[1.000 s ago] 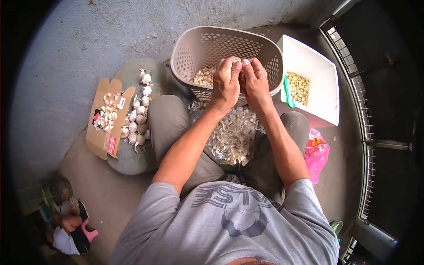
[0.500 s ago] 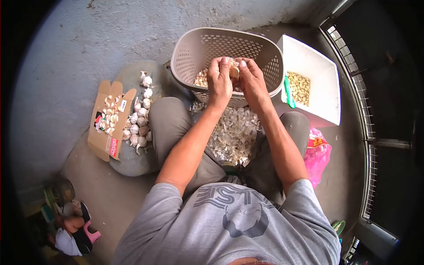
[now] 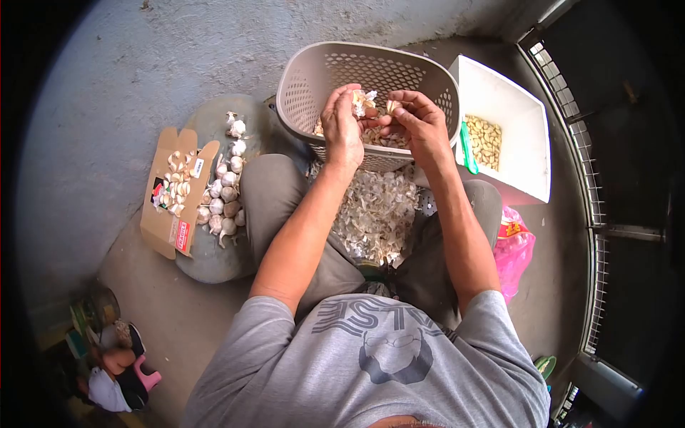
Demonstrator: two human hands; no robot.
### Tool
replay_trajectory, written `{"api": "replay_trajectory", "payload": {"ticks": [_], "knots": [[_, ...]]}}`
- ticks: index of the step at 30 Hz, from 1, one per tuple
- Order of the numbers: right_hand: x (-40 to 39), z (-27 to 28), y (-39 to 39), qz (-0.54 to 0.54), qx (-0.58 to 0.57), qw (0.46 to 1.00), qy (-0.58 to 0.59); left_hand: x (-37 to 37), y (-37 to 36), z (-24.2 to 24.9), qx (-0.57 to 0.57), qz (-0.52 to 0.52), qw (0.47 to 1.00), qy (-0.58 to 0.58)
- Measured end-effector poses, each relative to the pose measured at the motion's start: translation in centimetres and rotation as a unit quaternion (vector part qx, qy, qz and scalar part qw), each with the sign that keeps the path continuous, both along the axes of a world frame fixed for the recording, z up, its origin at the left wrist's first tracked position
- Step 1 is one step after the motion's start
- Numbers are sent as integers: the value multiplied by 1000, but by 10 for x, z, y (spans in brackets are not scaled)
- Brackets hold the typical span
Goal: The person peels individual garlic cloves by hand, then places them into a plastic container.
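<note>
Over the basket, my left hand (image 3: 342, 130) is curled around a partly broken garlic bulb (image 3: 364, 103) with papery skin. My right hand (image 3: 424, 125) pinches a single garlic clove (image 3: 392, 106) between thumb and fingers, a short gap from the bulb. Below both hands is a taupe perforated basket (image 3: 300, 77) with loose garlic cloves (image 3: 391, 138) on its bottom, partly hidden by my hands. Between my legs lies a heap of garlic skins (image 3: 378, 214).
At left, whole garlic bulbs (image 3: 228, 193) lie on a grey rounded surface beside a cardboard box (image 3: 158, 230) holding cloves. A white foam box (image 3: 524, 132) with peeled cloves and a green-handled tool (image 3: 468, 151) stands right, near a pink bag (image 3: 515, 250). Another person (image 3: 114, 378) sits lower left.
My hands have moved apart from being pressed together around the garlic. The clove in my right hand is now separate from the bulb in my left, which has tilted palm inward.
</note>
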State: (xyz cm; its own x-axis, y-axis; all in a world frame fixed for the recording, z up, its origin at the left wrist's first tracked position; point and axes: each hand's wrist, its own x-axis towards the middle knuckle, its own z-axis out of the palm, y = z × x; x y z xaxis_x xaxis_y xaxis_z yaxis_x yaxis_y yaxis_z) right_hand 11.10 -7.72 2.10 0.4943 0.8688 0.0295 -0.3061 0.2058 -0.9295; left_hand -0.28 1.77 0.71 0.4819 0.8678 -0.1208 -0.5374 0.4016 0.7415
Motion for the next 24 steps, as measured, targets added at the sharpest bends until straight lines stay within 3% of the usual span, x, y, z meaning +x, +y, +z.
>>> {"api": "replay_trajectory", "payload": {"ticks": [2,5,7,9,12,14,19,23,24], "knots": [[4,-5,-1,-6,15,1000,-8,-5,7,-2,30,-33,999,1],[2,-4,0,-14,16,999,-40,-3,-2,4,143,-132,974,114],[-4,5,0,-16,-1,998,-64,9,0,-25,277,-81,940,184],[1,3,-1,-8,-46,992,-121,12,1,-32,320,-33,931,172],[3,-6,2,-25,-73,983,-169,6,-2,-20,167,-152,969,101],[2,-11,5,-50,-67,976,-201,3,-2,-9,74,-171,978,93],[-1,-11,4,-11,-7,991,-134,-1,10,-25,-70,-214,974,-20],[5,-5,3,-18,4,999,-28,-1,7,-15,-14,-164,985,42],[8,-2,3,-60,-8,996,-67,-2,6,-11,-2,-152,986,67]]}}
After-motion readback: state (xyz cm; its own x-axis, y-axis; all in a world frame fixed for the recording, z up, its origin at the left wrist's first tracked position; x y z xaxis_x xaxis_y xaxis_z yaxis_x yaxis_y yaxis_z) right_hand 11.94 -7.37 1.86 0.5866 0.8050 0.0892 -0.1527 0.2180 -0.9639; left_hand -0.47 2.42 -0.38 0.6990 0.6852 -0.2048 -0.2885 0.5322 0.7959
